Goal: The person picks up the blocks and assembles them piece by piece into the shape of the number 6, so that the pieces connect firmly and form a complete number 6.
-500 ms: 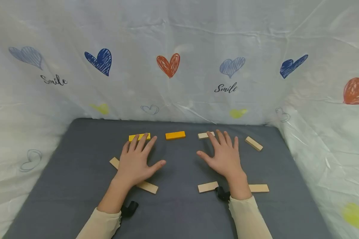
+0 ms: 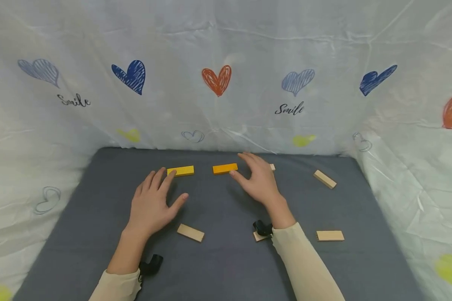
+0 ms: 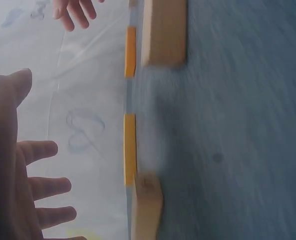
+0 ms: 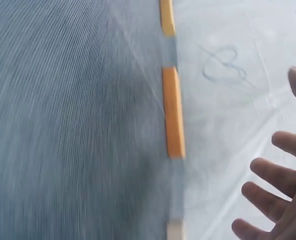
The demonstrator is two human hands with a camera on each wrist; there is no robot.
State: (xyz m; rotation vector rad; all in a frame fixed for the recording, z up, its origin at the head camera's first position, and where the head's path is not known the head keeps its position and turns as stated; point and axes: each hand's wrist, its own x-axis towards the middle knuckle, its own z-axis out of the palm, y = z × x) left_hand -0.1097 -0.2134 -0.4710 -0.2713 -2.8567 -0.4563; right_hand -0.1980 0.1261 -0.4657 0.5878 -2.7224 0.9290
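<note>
My left hand (image 2: 150, 207) hovers above the left side of the table, fingers spread and holding nothing. Its fingertips overlap the left end of a yellow block (image 2: 182, 171) in the head view. A plain wooden block (image 2: 190, 233) lies to the right of that wrist; another wooden block (image 3: 147, 210) shows in the left wrist view but is hidden by the hand from above. My right hand (image 2: 260, 179) also has its fingers extended, with the thumb at the right end of an orange block (image 2: 224, 169). Behind its fingers a pale block (image 2: 273, 167) is mostly covered.
More plain wooden blocks lie on the grey table (image 2: 226, 267): one angled at the back right (image 2: 324, 179), one at the front right (image 2: 330, 236), and one (image 2: 261, 236) partly behind the right wrist camera (image 2: 263, 228). A white curtain (image 2: 248, 42) with printed hearts borders the table.
The right hand has shifted left, from the pale block to beside the orange one. My left hand has drifted left, uncovering most of the yellow block and covering the wooden block at far left.
</note>
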